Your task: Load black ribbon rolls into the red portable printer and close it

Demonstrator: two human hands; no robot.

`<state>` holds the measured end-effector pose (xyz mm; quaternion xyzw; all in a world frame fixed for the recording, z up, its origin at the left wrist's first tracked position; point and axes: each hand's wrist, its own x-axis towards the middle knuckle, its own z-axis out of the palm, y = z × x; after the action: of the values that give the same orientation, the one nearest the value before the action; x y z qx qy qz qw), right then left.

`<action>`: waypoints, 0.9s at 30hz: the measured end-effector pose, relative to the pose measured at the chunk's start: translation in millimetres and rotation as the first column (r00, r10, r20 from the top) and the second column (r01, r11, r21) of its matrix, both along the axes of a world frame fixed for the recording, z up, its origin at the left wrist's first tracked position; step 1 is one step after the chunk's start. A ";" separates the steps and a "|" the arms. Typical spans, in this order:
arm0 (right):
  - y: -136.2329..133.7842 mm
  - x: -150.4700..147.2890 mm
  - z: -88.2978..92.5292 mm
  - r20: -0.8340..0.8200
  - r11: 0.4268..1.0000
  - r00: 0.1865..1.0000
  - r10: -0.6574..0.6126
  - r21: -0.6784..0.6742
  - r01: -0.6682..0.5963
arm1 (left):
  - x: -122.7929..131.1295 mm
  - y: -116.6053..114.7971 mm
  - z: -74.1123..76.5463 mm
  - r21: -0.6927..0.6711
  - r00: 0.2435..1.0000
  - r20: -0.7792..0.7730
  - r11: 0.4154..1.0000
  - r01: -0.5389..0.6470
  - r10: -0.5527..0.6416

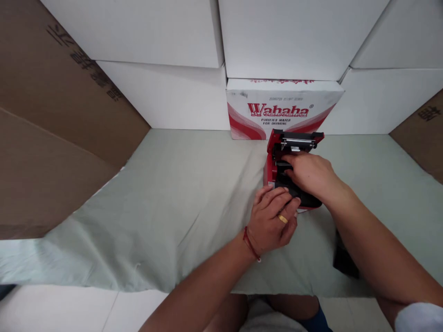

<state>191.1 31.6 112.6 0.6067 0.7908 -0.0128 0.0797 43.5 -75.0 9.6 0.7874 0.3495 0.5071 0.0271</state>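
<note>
A small red and black printer [270, 170] with a roller in its raised lid stands on the cloth, right of the middle. My left hand [273, 219], with a gold ring on a finger, has bent fingers wrapped over the black front of the printer. Inside its compartment reach the thumb and forefinger of my right hand [308, 173], on either side of a black inner part. The other right fingers are mostly hidden by the hand itself. Partly behind my right forearm lies a black object [344, 258] that I cannot make out.
Directly behind the printer is a white and red Wahaha water carton [280, 103]. White boxes [162, 94] are stacked along the back. Brown cardboard [51, 138] walls in the left side, and more cardboard [425, 129] the right. A pale green cloth [166, 193] covers the work surface.
</note>
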 end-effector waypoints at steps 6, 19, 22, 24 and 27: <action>-1.7 -3.4 2.1 0.059 1.000 0.998 -0.005 0.014 0.004 | -0.9 1.4 0.0 0.042 1.000 -0.004 0.999 -0.022 0.022; -1.8 -3.1 0.6 0.029 0.998 0.999 -0.021 0.064 0.019 | -2.5 1.9 -0.2 0.042 0.999 -0.043 0.999 -0.028 0.030; -0.6 -6.2 0.2 0.081 0.999 0.997 -0.002 0.049 -0.002 | -1.7 1.4 -0.3 0.069 0.998 -0.046 0.997 -0.044 0.048; 0.4 -4.7 0.2 0.068 0.999 0.997 0.024 0.038 -0.027 | -1.2 1.4 0.5 0.093 0.997 -0.043 0.994 -0.055 0.059; 0.0 4.4 0.2 -0.031 0.997 0.997 0.071 0.034 -0.070 | -0.7 1.3 1.4 0.113 0.995 -0.049 0.991 -0.077 0.083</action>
<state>195.5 31.6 112.8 0.5793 0.8131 -0.0066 0.0571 42.8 -73.8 11.0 0.7862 0.3526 0.5054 -0.0464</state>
